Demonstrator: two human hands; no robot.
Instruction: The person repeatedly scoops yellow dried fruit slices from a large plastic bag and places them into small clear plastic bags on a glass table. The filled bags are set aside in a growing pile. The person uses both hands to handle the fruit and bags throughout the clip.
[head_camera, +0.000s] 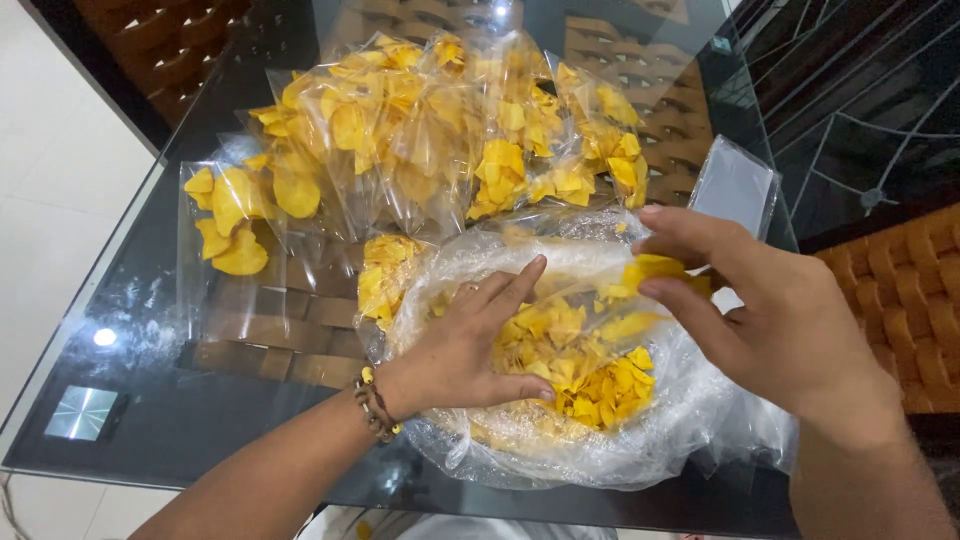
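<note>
left hand (470, 345) open in chip bag (600, 440) | right hand (770, 310) pinching small packet (600, 330) | filled packets (420, 140) behind

Left hand (470, 345) spread flat; right hand (770, 315) pinching.

Bright, even light; glare on glass table (130, 330); sharp.

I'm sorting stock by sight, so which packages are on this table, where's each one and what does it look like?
Big bag: front centre, clear, crinkled, open, holding yellow chips.
Small bag: clear, part-filled, held by both hands over the big bag.
Filled bags: clear, piled behind.
Empty bags: clear, flat, back right.
</note>
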